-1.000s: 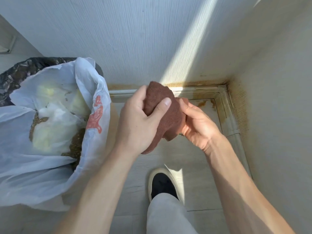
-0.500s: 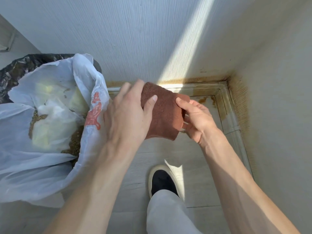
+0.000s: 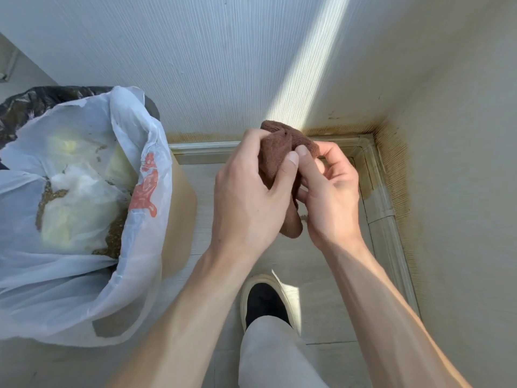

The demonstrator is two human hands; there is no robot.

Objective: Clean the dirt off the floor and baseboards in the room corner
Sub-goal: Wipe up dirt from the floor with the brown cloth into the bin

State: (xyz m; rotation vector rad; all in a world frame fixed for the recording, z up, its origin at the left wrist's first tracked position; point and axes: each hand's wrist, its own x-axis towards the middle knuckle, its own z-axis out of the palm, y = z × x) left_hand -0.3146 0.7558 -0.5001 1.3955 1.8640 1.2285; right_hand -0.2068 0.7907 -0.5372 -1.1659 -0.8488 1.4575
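A brown cloth is bunched up between both hands, held in the air above the floor. My left hand grips its left side with the thumb across the front. My right hand pinches its right edge, fingers curled. Beyond the hands, the white baseboards meet in the room corner. Yellow-brown dirt stains run along the wall above the baseboards and on the floor beside the corner.
A bin lined with a white plastic bag holding crumpled paper and brown grit stands at the left against the wall. My shoe and trouser leg are on the tiled floor below the hands.
The cloth, spread flat half a second ago, is now crumpled into a bunch. Both hands have closed in toward each other around it.
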